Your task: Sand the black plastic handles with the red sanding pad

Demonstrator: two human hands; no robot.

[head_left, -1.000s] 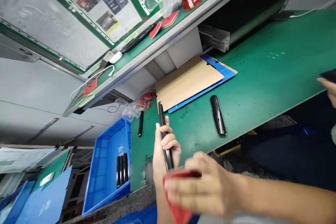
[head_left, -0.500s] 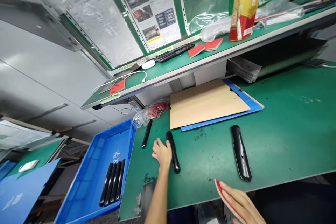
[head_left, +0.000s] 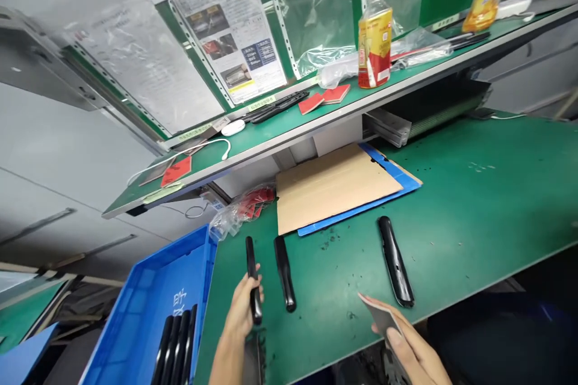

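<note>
The left hand is low at the near edge of the green table, and its fingers are wrapped around a thin black stick that lies on the table top and points away from the person. Just beside it, a little to the right, lies a second black piece, and the hand does not touch that one. The right hand is at the near edge too, well apart from the left hand, and it pinches a flat pad between thumb and fingers. The pad is grey on the side we see. Near the pad, a bit farther in, a bigger black piece lies alone on the table. To the left of the table, past its near left corner, a blue bin holds a row of black sticks packed side by side. Farther back, a brown card sheet rests on a blue sheet near the back edge. A clear bag of red pads sits at the back left of the table. Above it all runs a green shelf with a bottle, red pads and a white cable.
</note>
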